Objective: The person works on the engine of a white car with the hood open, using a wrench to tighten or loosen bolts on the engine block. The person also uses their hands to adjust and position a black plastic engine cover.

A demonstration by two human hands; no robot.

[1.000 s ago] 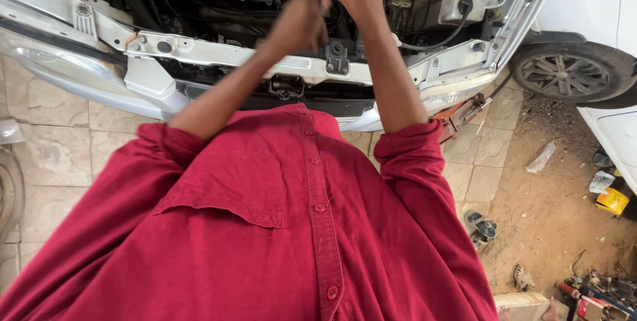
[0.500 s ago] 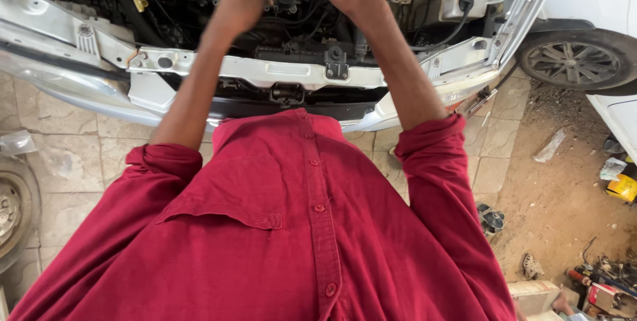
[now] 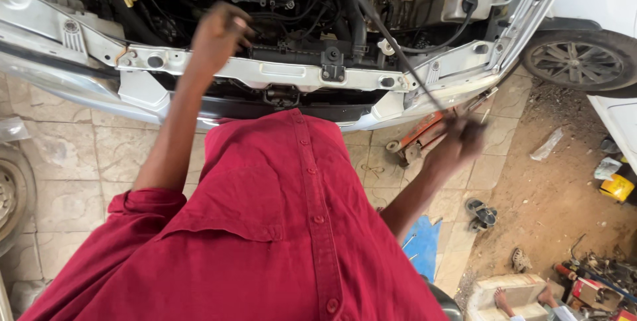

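I lean over a car's open engine bay (image 3: 298, 2), my red shirt (image 3: 279, 228) filling the lower view. My left hand (image 3: 219, 35) reaches over the silver front crossmember (image 3: 279, 72), fingers curled shut at the edge of the bay; whether it holds anything I cannot make out. My right hand (image 3: 458, 145), blurred, is low to the right of the car's front, shut on the lower end of a long thin dark rod (image 3: 398, 55). The rod slants up to the left into the engine bay.
An orange floor jack (image 3: 424, 132) lies under the car's front corner. A car wheel (image 3: 577, 62) stands at the right, a tyre (image 3: 10, 195) at the left edge. A blue sheet (image 3: 421, 244), a yellow container (image 3: 617, 188), scattered tools (image 3: 590, 274) and another person's feet (image 3: 504, 301) are lower right.
My right hand has come out of the engine bay, down and to the right, gripping the long rod. My left hand has shifted left along the front of the bay.
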